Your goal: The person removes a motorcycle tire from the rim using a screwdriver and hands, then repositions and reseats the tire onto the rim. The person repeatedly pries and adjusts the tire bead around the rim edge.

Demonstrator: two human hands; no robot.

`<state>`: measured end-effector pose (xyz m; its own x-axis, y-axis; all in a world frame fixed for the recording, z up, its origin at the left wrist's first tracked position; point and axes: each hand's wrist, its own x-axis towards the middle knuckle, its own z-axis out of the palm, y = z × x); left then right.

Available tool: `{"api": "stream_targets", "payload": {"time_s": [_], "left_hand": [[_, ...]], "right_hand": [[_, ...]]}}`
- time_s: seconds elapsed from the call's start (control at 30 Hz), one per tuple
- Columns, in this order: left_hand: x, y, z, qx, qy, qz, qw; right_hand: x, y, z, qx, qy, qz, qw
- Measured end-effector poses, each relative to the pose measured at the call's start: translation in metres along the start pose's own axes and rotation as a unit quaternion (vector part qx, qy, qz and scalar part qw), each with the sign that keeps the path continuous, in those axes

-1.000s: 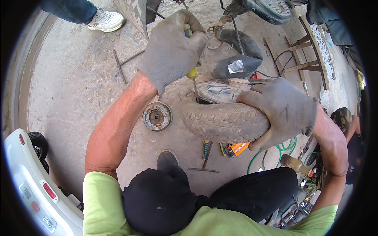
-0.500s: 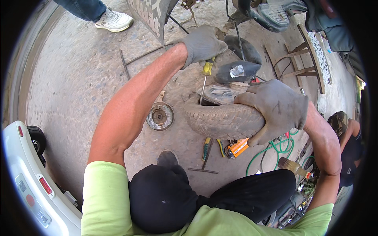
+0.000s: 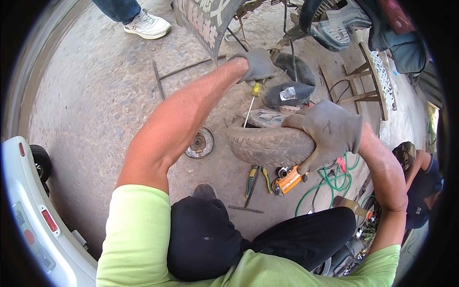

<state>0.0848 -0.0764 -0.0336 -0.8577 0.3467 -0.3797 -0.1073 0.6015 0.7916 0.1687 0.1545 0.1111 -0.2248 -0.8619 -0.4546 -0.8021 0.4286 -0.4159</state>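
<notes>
My left hand (image 3: 259,64), in a grey work glove, is closed around the top of a yellow-handled screwdriver (image 3: 256,89). The screwdriver's metal shaft slants down behind the near sidewall of a worn, dusty tyre (image 3: 272,147), where its tip is hidden. On the tyre's right side lies my gloved right hand (image 3: 331,130), gripping it with fingers over the top and thumb down the near tread. A dark rubber inner tube (image 3: 289,93) with a silvery patch of something on it lies just beyond the tyre. Left of the tyre is a round metal brake drum (image 3: 201,143), partly covered by my left forearm.
Near my foot lie pliers (image 3: 250,182), a T-handled wrench (image 3: 246,209) and an orange box (image 3: 289,182). Green hose (image 3: 342,184) and a bottle (image 3: 353,205) are to the right, before another person (image 3: 420,191). A wooden frame (image 3: 375,81) stands far right; a white car (image 3: 45,215) is left.
My left hand has come slightly nearer and lower with the screwdriver, whose shaft stays in the tyre. My right hand keeps its hold. The whole view has shifted a little.
</notes>
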Motion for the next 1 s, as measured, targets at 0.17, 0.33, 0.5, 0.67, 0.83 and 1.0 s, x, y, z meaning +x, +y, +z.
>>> {"api": "stream_targets", "payload": {"time_s": [0.17, 0.33, 0.5, 0.67, 0.83, 1.0], "left_hand": [[0.057, -0.022, 0.054, 0.228, 0.05, 0.162, 0.959], [0.028, -0.068, 0.062, -0.253, -0.002, -0.062, 0.965], [0.038, -0.13, 0.119, -0.441, 0.009, -0.171, 0.881], [0.026, -0.155, 0.131, -0.532, 0.029, -0.19, 0.824], [0.034, -0.144, 0.134, -0.6, 0.01, -0.189, 0.777], [0.011, -0.132, 0.133, -0.626, 0.073, -0.206, 0.748]], "right_hand": [[0.001, -0.003, -0.001, -0.021, -0.013, -0.009, 1.0], [-0.027, 0.011, 0.005, 0.012, -0.018, 0.015, 1.0], [-0.046, 0.014, 0.011, -0.015, 0.02, 0.002, 1.0], [0.011, -0.063, 0.036, -0.151, 0.044, 0.039, 0.987], [0.069, -0.089, 0.084, -0.233, 0.031, 0.122, 0.964], [0.042, -0.068, 0.049, -0.122, -0.052, 0.093, 0.987]]}}
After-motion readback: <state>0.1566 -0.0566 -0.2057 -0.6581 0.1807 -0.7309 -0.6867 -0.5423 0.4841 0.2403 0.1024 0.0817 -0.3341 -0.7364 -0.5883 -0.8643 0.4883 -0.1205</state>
